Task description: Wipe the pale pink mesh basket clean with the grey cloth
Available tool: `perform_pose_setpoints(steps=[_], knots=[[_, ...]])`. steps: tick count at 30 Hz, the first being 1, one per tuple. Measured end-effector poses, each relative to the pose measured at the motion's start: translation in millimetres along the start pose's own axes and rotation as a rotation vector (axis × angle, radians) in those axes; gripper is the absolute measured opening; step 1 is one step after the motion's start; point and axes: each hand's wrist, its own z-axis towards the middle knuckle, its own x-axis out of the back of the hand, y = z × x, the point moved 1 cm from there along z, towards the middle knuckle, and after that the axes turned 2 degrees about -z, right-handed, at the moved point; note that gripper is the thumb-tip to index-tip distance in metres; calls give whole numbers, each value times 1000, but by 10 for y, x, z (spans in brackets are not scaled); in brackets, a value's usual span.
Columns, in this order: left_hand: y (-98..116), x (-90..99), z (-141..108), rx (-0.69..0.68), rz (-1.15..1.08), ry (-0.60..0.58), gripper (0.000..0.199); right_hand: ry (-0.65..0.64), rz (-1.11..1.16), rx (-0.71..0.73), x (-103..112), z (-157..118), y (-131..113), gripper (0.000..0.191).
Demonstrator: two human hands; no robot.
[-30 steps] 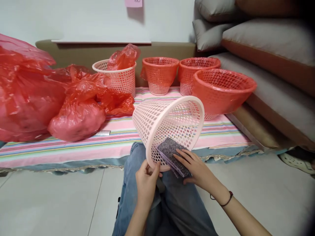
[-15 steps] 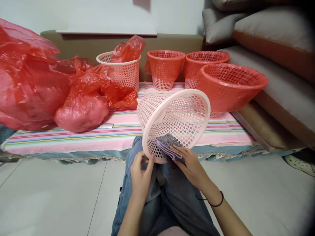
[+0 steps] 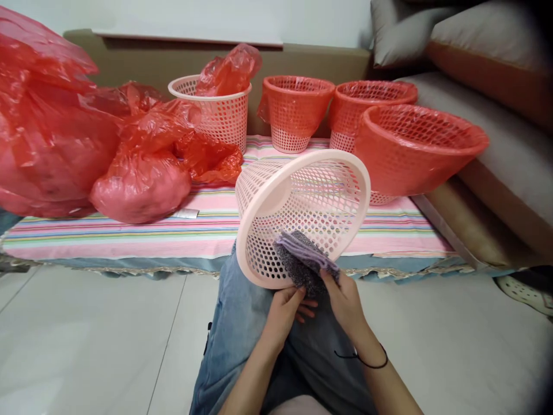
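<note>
A pale pink plastic mesh basket [image 3: 259,230] lies tilted on its side across my lap, its wide mouth turned toward me. In my right hand [image 3: 347,300] is a folded grey cloth with lilac edging [image 3: 298,259], pressed inside the basket and draped over its lower rim. My left hand [image 3: 283,317] is just below that rim, thumb and forefinger pinched at the lower edge of the cloth, the other fingers stretched out behind. Whether it also touches the rim is hard to make out.
On the striped cover [image 3: 129,239], a red-lined basket [image 3: 298,109], a second lined basket [image 3: 341,138] and a tilted third [image 3: 415,167] stand right. A pink basket [image 3: 228,118] holds red plastic. Red bags [image 3: 142,190] fill the left; cushions [image 3: 488,132] are stacked right.
My left hand has slid right along the lower rim to the cloth. My right hand has shifted slightly right and down with the cloth, and the basket mouth has turned a little.
</note>
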Motion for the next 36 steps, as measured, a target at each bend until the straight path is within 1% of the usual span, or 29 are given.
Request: perform_pose_setpoints(steps=[3,4,5,6,8,9,11,13,16,18,20,24,26,29,32,34,35,36], knots=[[81,-21,-106,-56,40,29,57,286,385,-262,64,115,-29,46],[122,-19,-168,-86,67,46,54,350,516,-317,83,142,-45,43],[164,-13,-236,-119,98,65,52,382,624,-357,99,156,-62,40],[203,-4,-303,-148,130,82,50,388,696,-393,110,153,-73,37],[257,24,-411,-183,193,114,47,347,758,-469,119,96,-66,36],[267,42,-442,-183,218,125,47,321,767,-501,120,49,-45,35],[250,82,-447,-139,253,130,49,285,776,-538,122,-57,31,34],[191,120,-392,-59,246,126,52,280,795,-543,137,-143,127,32],[78,151,-278,50,125,145,61,278,832,-554,185,-206,241,32],[24,154,-230,84,44,177,66,262,826,-550,219,-217,266,34],[7,153,-224,78,-6,189,67,243,801,-536,238,-224,253,36],[77,183,-331,14,-122,168,55,227,766,-507,218,-258,188,39],[136,221,-415,-5,-175,189,50,243,745,-493,186,-278,157,34],[212,279,-522,0,-208,227,51,283,729,-466,128,-297,111,31],[236,306,-566,50,-270,214,53,282,728,-443,78,-296,66,30],[224,307,-565,118,-289,159,59,262,730,-437,60,-290,42,31],[216,307,-562,155,-257,132,62,249,733,-433,58,-285,31,32],[212,307,-562,190,-180,111,64,239,740,-427,60,-280,22,32]])
